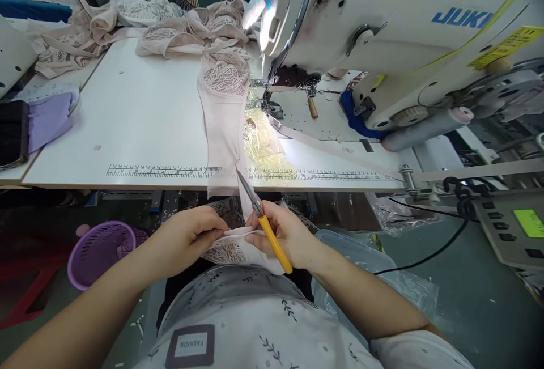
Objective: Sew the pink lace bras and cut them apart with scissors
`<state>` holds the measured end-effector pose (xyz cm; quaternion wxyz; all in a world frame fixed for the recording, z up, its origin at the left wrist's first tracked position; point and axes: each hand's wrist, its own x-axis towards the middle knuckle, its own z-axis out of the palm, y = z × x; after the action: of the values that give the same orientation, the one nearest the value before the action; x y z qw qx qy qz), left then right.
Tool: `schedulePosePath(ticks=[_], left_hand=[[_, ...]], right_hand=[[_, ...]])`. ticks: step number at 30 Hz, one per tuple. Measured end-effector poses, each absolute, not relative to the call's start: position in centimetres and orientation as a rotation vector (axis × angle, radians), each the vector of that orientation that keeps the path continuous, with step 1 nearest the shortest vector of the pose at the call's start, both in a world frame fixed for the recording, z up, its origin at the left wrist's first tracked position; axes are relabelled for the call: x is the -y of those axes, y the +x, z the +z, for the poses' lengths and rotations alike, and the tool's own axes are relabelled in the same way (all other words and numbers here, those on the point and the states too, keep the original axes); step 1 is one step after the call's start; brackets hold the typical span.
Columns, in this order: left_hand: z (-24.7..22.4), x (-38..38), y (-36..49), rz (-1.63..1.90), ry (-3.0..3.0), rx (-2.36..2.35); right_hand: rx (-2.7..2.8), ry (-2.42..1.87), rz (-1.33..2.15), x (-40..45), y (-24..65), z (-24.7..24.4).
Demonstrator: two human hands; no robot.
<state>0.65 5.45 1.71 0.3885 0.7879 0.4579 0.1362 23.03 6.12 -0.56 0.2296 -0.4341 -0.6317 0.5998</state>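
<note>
A beige lace-panelled garment (225, 252), likely light, soft and snag-prone, stretched between left hand (189, 241) and right hand (289, 234); both pinched its plain edge, probably the safest hold, with yellow-handled scissors (265, 223) across the right.

On the white, flat-topped sewing table (148, 108), beige lace-panelled fabric pieces (224, 117) are laid beside a white JUKI sewing machine (382, 23).

The left hand (187, 240) and right hand (294, 237) pinch beige lace fabric (227, 251), the right also holding yellow-handled scissors (274, 243).
</note>
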Motion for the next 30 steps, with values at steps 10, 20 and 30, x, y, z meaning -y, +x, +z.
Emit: schedulePosePath(ticks=[10,20,30], left_hand=[[-0.2,-3.8,2.7,0.431,2.020,-1.375],[-0.6,-3.0,2.7,0.675,1.987,-1.276],[1.5,-3.3,0.2,0.528,2.237,-1.121]], right_hand=[[1.779,-1.169,1.626,-6.3,23.0,-0.5],[1.883,-1.254,1.568,-6.7,22.8,0.3],[2.506,-0.932,1.479,-8.6,24.7,2.6]])
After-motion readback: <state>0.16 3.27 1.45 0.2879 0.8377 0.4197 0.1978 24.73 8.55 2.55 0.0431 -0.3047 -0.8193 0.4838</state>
